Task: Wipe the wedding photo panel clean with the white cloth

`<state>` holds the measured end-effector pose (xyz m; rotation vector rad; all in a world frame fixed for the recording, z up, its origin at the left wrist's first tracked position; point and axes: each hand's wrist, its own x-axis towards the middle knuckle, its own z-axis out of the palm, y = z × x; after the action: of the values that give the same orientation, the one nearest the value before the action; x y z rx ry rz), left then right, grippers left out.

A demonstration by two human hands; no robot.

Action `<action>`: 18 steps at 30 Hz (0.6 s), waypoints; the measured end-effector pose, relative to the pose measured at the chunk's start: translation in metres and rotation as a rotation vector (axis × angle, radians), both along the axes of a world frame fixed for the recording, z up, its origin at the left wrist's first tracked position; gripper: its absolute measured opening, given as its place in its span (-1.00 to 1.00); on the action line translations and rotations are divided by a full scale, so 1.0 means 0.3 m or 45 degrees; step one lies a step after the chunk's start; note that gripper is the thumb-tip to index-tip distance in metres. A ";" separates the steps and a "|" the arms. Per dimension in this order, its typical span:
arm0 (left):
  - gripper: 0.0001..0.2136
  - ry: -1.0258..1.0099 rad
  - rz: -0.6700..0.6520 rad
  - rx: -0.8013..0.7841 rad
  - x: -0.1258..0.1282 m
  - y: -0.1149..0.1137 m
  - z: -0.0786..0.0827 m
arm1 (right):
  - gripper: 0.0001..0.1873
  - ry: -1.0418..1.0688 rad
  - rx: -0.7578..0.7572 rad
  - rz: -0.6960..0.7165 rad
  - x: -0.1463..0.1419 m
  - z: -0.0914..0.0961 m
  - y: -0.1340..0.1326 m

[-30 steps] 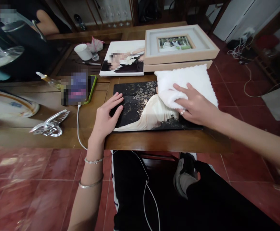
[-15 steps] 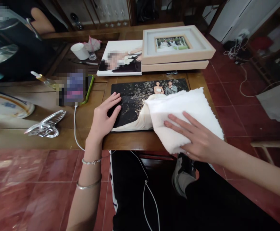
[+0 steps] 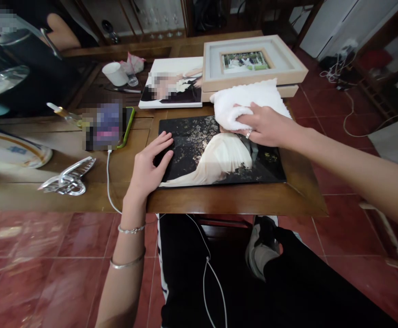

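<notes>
A glossy dark photo print [image 3: 219, 157] showing a white gown lies flat on the wooden table [image 3: 219, 200]. My left hand [image 3: 149, 166] rests on its left edge with fingers spread flat, holding it down. My right hand [image 3: 265, 127] presses a white cloth [image 3: 243, 102] onto the print's far right part, fingers curled over the bunched cloth. The cloth hides the upper part of the picture.
Two stacked box frames [image 3: 253, 68] and a canvas photo [image 3: 173, 84] lie behind the print. A phone [image 3: 108, 125] on a white cable, a silver hair clip [image 3: 67, 180], a plate [image 3: 12, 150], a white cup [image 3: 115, 73] sit left. Another person's arm shows far left.
My right hand has swept the cloth from the print's near right corner up to its far edge. My left hand has stayed put.
</notes>
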<state>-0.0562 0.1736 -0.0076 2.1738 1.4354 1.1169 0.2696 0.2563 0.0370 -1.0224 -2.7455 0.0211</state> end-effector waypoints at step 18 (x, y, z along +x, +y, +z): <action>-0.70 0.017 0.007 -0.004 0.003 0.000 0.004 | -0.84 0.109 0.117 0.297 -0.101 -0.015 -0.530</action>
<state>-0.0552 0.1736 -0.0064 2.1804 1.4485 1.1039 0.2394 0.0974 0.0325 -0.6589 -2.7430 -0.0239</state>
